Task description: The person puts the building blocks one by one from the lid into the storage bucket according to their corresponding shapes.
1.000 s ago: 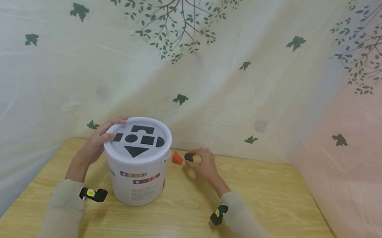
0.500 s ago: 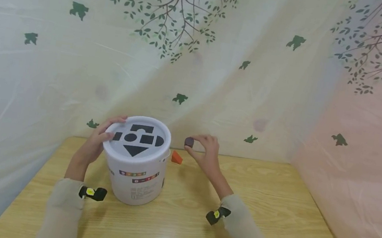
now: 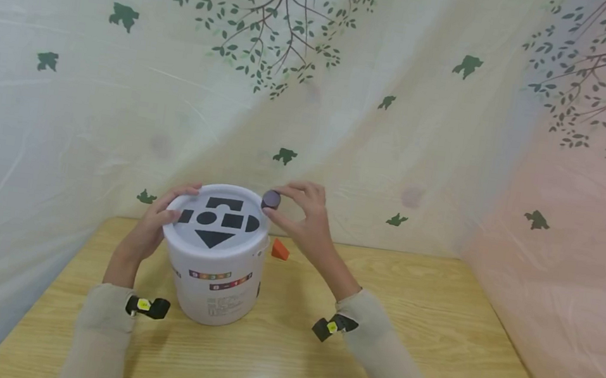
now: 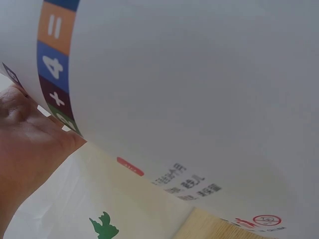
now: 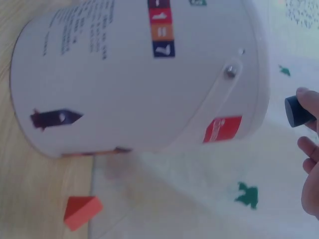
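Note:
A white bucket (image 3: 215, 286) with a lid (image 3: 199, 236) stands upright on the table. Dark shaped openings mark its lid, among them a circle, a triangle and a half circle. At the rim's left side, my left hand (image 3: 148, 226) holds the bucket, thumb and fingertips over the edge. In the left wrist view the bucket's wall hides part of that hand. My right hand (image 3: 307, 221) pinches a dark, short cylinder block (image 3: 271, 199) between thumb and forefinger, just above the right back rim. The right wrist view shows this block (image 5: 298, 112) apart from the bucket.
An orange-red block (image 3: 280, 250) lies on the wooden table (image 3: 377, 326), to the right of the bucket. Behind the table hangs a pale cloth (image 3: 343, 143) printed with branches and leaves. A white handle (image 5: 217, 97) runs down the bucket's side.
My right hand has lifted the cylinder block from the table beside the orange-red block and carried it up and left to the bucket's rim. My left hand stays in place.

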Action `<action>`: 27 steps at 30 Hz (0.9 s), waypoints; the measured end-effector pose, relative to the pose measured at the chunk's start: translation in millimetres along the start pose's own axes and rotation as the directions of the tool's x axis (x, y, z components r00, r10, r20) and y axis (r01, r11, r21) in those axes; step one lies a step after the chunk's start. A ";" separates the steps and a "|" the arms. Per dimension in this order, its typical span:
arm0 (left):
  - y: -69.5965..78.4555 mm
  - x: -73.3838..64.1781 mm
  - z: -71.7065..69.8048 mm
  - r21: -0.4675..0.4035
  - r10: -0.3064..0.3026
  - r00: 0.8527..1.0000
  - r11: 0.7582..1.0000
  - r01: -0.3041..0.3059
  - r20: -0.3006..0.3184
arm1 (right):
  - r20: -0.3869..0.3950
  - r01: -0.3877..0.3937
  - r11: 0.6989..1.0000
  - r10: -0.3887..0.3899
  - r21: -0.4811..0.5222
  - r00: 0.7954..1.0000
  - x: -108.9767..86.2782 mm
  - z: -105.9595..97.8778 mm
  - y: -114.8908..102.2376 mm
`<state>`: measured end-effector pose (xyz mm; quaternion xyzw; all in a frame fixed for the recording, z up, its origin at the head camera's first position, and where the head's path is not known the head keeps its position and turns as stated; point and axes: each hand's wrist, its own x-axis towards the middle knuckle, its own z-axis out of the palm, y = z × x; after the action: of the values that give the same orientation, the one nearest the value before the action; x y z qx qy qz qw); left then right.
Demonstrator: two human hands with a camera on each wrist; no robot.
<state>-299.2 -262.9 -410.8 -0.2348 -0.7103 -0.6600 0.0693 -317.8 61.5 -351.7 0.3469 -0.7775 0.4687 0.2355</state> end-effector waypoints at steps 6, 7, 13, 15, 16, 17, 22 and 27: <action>-1.8 0.8 -1.3 -0.010 0.000 1.000 1.000 0.000 0.005 | 0.104 -0.035 0.999 0.032 0.021 0.994 13.7 16.8 -23.8; -2.0 0.8 -1.5 -0.011 0.001 1.000 1.000 -0.001 0.007 | 0.120 -0.038 0.999 0.035 0.020 0.992 15.9 19.6 -27.2; -2.7 0.6 -2.3 -0.024 0.004 1.000 1.000 -0.003 0.020 | 0.208 -0.010 0.999 0.016 -0.031 0.978 26.7 36.2 -37.8; -2.8 0.9 -2.5 -0.026 0.009 1.000 1.000 -0.008 0.022 | 0.230 -0.006 0.999 0.015 -0.042 0.973 29.7 40.7 -39.1; -2.7 1.1 -2.5 -0.027 0.011 1.000 1.000 -0.010 0.022 | 0.240 -0.008 0.999 0.017 -0.040 0.971 31.2 42.7 -40.4; -2.7 1.2 -2.5 -0.027 0.014 1.000 1.000 -0.013 0.021 | 0.251 -0.013 0.999 0.022 -0.040 0.968 32.8 44.7 -41.2; -3.3 1.2 -2.9 -0.024 0.020 1.000 1.000 -0.020 0.018 | 0.313 -0.050 0.998 0.059 -0.037 0.948 38.4 53.3 -46.2; -4.3 0.0 -3.4 -0.012 0.003 1.000 1.000 -0.003 0.020 | 0.372 -0.065 0.994 0.092 -0.086 0.924 38.1 61.5 -46.8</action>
<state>-301.8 -266.3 -414.3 -0.2428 -0.7067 -0.6616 0.0621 -309.4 -20.5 -326.5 0.3902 -0.8377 0.3745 0.0757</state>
